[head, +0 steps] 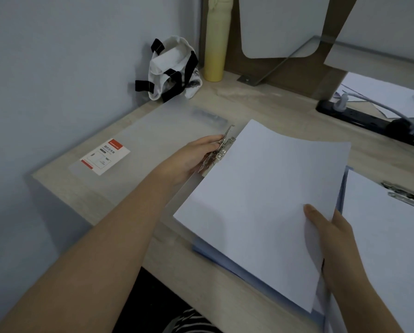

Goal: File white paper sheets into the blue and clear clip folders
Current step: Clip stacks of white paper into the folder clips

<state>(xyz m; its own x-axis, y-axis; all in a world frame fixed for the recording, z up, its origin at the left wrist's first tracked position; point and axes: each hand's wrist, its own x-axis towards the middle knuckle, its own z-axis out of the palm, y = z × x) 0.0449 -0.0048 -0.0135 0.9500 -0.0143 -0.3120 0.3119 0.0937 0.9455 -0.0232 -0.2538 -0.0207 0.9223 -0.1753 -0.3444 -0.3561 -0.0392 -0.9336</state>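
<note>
Right hand [331, 239] pinches the near right corner of a white paper sheet [261, 200], thumb on top. That sheet lies over a blue plastic clip folder [215, 257] at the near desk edge, its long axis running from near right to far left. Left hand [196, 155] closes on the silver metal lever clip [219, 150] of a clear frosted plastic folder [138, 150], holding it raised (the sheet's far-left edge sits just beside it). Judging by this, the sheet must slide left under the clip; the left hand is nearer.
</note>
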